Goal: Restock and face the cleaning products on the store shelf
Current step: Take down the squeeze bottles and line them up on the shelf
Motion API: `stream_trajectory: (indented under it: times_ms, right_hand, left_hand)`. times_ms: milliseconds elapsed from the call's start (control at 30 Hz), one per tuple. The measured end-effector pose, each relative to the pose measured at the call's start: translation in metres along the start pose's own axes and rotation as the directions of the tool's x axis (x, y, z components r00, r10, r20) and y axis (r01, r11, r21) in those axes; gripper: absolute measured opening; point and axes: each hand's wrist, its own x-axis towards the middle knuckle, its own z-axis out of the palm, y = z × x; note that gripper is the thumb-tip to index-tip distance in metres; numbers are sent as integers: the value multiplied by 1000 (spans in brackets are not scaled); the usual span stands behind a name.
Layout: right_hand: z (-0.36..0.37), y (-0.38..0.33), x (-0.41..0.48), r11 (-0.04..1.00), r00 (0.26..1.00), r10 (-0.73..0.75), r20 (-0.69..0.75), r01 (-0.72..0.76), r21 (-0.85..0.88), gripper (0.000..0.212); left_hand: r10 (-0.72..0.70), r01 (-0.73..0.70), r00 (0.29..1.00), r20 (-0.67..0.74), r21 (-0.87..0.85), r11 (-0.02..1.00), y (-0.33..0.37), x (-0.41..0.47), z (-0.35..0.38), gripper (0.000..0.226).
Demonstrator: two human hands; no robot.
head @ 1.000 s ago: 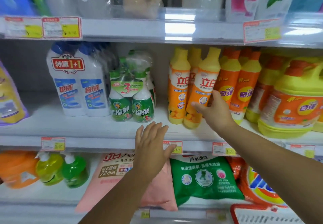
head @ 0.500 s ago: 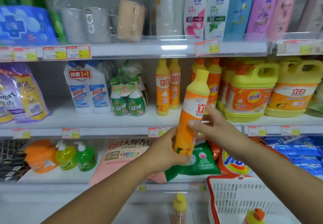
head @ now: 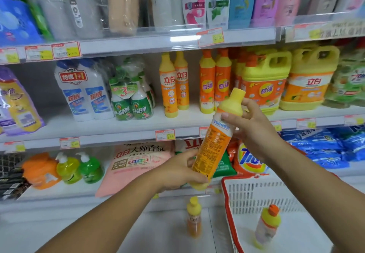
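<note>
Plainly, the shelf unit (head: 118,138) fills the view, three tiers of it showing. On the middle tier, to the right, stand two big yellow jugs (head: 264,86) with orange labels, side by side. Lower right, a white basket (head: 256,195) with a red rim sits in front of the bottom tier. A pink bag (head: 136,163) lies on that bottom tier, left of centre. Up on the middle tier, a twin pack of white bottles (head: 85,90) stands just left of a wrapped bundle of green spray bottles (head: 130,98).

The dish soap bottle (head: 215,144), orange with a yellow cap, is off the shelf, held in the air in front of the middle tier's edge. It tilts with the cap up and to the right, its fine-print side toward the camera. The left hand (head: 177,171) grips its base, fingers curled round the bottom. The right hand (head: 254,130) holds its upper part, thumb and fingers clasped just under the yellow shoulder.

Two matching soap bottles (head: 170,86) stand upright on the middle tier, touching each other, with open shelf to their right. A small yellow-capped bottle (head: 194,219) stands on the pale surface below the bottom tier, just left of the basket. Another bottle with an orange cap (head: 267,227) stands inside the basket, blurred. A red-edged price tag (head: 165,135) hangs on the middle tier's rail, below the matching pair.
</note>
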Motion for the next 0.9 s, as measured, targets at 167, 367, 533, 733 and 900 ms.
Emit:
stream_trajectory:
  times_ms: [167, 367, 533, 733, 900]
  right_hand:
    - [4, 6, -1, 952, 993, 18, 118, 18, -305, 43]
    - [-5, 13, -1, 973, 998, 59, -16, -61, -222, 69]
    - [-7, 13, -4, 989, 989, 132, 63, -127, -75, 57]
    - [5, 7, -11, 926, 988, 118, 95, -75, -370, 52]
    - [6, 16, -10, 948, 990, 139, 36, -122, -295, 55]
  left_hand:
    - [101, -88, 988, -116, 115, 989, -1, 11, 16, 61]
    - [50, -43, 996, -79, 89, 995, 1, 13, 14, 60]
    - [55, -56, 993, -103, -9, 998, 4, 12, 11, 55]
    - [140, -110, 966, -219, 146, 983, 1, 7, 22, 66]
    - [101, -71, 973, -208, 146, 987, 5, 5, 18, 55]
